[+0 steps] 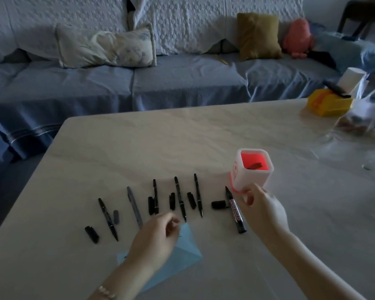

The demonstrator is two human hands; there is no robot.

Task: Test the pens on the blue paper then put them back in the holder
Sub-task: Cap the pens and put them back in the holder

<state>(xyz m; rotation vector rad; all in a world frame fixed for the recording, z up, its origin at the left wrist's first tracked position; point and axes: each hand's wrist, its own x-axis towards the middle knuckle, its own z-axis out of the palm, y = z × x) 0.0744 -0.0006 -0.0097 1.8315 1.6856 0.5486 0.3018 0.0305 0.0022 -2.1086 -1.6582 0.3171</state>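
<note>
A person's right hand [262,211] grips a white translucent square pen holder with a red inside [252,169] low on its wall, thumb and fingers curled round it, the holder tilted with its mouth toward the camera and a dark object lying inside. The left hand [158,232] hovers over a light blue sheet of paper [188,250] at the near edge of a pale marbled table [182,137], its fingers loosely curled with nothing visible in them; a beaded bracelet [105,292] circles the wrist.

Six uncapped pens lie in a row on the table just beyond the paper: a black fine-tip pen [107,219], a grey pen [134,210], three slim black pens [180,198] and, nearest the holder, a thick black marker labelled "whiteboard" [235,210]. Loose caps [151,205] lie beside them, one cap grey, the others black.

A yellow box [329,102] with a dark marker resting on it and a clear plastic bag [368,113] sit at the far right corner. Behind the table stands a blue-covered sofa [139,83] with a pale patterned cushion [106,47], an olive cushion [258,35] and a pink soft toy [298,37].
</note>
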